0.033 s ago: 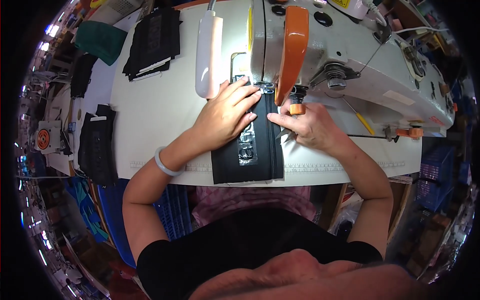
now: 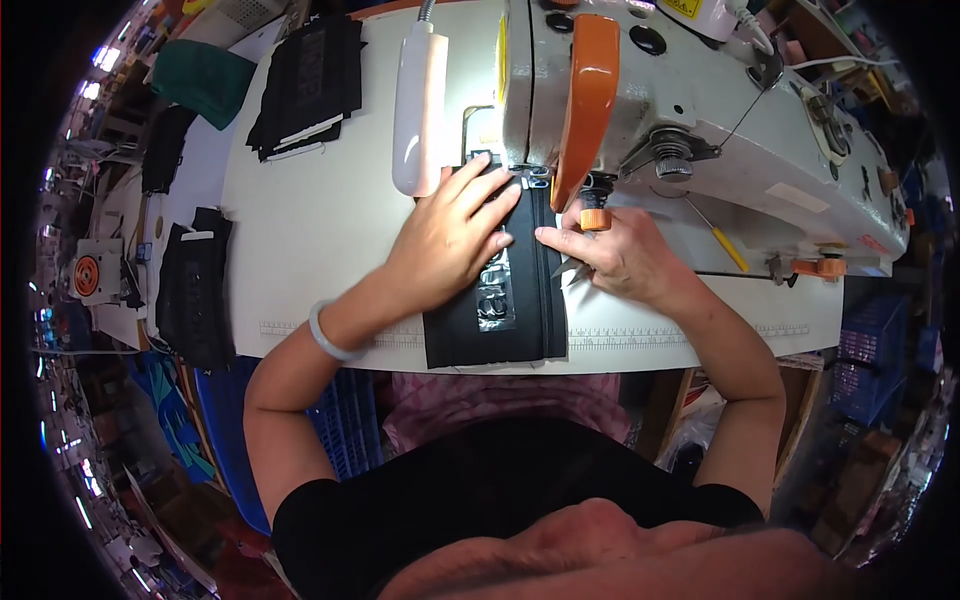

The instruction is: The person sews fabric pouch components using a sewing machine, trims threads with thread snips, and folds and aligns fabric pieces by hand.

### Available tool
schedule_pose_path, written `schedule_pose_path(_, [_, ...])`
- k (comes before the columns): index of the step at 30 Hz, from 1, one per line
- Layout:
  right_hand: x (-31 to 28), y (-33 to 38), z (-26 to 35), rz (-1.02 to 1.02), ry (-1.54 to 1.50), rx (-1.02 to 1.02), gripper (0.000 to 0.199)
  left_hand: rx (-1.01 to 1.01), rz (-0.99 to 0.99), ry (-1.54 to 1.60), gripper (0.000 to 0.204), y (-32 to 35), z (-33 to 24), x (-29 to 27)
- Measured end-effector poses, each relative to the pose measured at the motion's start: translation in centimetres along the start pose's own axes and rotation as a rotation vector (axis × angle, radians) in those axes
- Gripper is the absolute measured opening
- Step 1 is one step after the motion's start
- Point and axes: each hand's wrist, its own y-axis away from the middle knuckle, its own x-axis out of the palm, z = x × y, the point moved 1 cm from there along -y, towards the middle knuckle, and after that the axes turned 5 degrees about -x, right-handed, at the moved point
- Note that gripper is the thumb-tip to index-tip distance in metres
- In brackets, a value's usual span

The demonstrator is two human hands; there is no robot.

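A black fabric panel (image 2: 455, 335) lies flat on the sewing table, its far end under the presser foot (image 2: 536, 178) of a sewing machine (image 2: 700, 120). A glossy lettered strip (image 2: 495, 305) runs down its middle, and raised lines follow its right edge. My left hand (image 2: 445, 240) rests flat on the panel's left part, fingers spread toward the presser foot. Beside the right edge is my right hand (image 2: 630, 255), with its thumb and index finger at the fabric. Pointed metal blades, apparently thread snips (image 2: 572, 272), stick out from under its palm; their handles are hidden.
An orange lever (image 2: 588, 100) and a white lamp (image 2: 420, 110) flank the sewing spot. Stacked black pieces (image 2: 310, 80) lie at the back left, more black pieces (image 2: 195, 290) at the left. A yellow-handled tool (image 2: 730, 248) lies by the machine. A ruler strip (image 2: 680, 336) lines the front.
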Motion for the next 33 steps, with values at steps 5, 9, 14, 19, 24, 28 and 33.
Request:
schedule_pose_path(5, [-0.2,-0.3,0.1,0.014,0.011,0.010,0.048,-0.081,0.015,0.080,0.060,3.5,-4.0,-0.9])
schedule_pose_path(9, [-0.5,-0.5,0.2,0.006,0.018,0.003,0.045,-0.070,0.126,0.092,0.064,3.8,-3.6,-0.6])
schedule_pose_path(14, [-0.5,-0.4,0.6,-0.002,0.001,-0.043,0.043,-0.045,0.095,0.054,0.061,1.9,-1.8,-0.6])
schedule_pose_path(19, [-0.5,-0.2,0.8,0.000,-0.051,-0.091,0.045,-0.039,0.036,0.078,0.053,0.1,0.5,-0.1])
schedule_pose_path(24, [-0.5,-0.2,0.3,0.051,-0.053,-0.045,0.045,-0.051,0.038,0.057,0.049,-2.0,2.8,0.0])
schedule_pose_path(28, [0.3,-0.1,-0.6,0.031,0.062,-0.019,0.055,-0.044,0.048,0.080,0.052,-3.6,5.5,0.3])
schedule_pose_path(33, [0.2,-0.8,0.1,0.088,0.166,0.149,0.073,-0.075,0.130,0.112,0.061,-5.7,8.5,0.1])
